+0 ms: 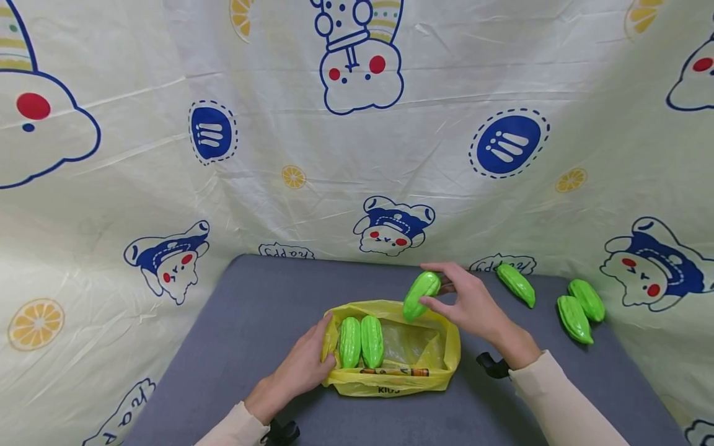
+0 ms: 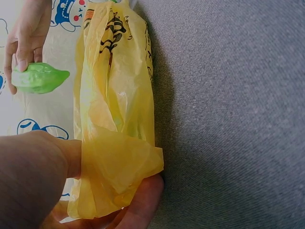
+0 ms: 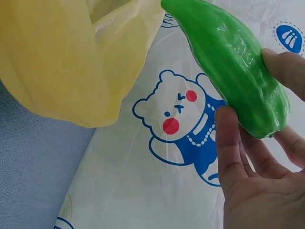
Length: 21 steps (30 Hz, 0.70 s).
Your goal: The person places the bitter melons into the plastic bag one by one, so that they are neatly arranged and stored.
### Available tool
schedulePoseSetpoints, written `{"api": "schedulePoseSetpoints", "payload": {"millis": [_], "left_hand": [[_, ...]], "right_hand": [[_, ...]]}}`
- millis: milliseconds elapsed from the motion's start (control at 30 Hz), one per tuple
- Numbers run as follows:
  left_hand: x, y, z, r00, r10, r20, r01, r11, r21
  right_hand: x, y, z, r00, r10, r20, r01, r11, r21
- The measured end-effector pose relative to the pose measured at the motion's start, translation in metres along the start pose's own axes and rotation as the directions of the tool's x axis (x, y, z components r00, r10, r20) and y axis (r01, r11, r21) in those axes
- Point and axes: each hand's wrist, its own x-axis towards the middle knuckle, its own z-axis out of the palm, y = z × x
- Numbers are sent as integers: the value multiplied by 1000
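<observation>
Watching remotely, I have the left hand (image 1: 301,359) nearest, its grip pinching the left side of the yellow bag (image 1: 424,383); two green gourds (image 1: 372,342) lie side by side inside. Beyond, the right hand (image 1: 473,305) has its grip pinching a raised gourd (image 1: 421,295) by the bag's far rim. Farther right, three more gourds (image 1: 573,319) rest on the grey bench (image 1: 251,322) before a patterned sheet (image 1: 268,136).

The desk (image 1: 262,297) is offering passage between its left edge and the left hand (image 1: 304,356), which is blocking the yellow bag (image 1: 415,383) there. Inside, two gourds (image 1: 350,342) are leaving room rightward. Three loose gourds (image 1: 574,319) are crowding the far right corner.
</observation>
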Motion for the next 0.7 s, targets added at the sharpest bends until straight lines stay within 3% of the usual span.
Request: {"api": "schedulePoseSetpoints", "payload": {"millis": [467,700], "left_hand": [[1,1,0,1000,-4,10,4,1000,-5],[0,0,1,1000,10,-5,-10,1000,6]], "right_hand": [[-1,-7,3,995,72,70,-74,997,27],[0,-8,6,992,69,106,-76,995,65]]}}
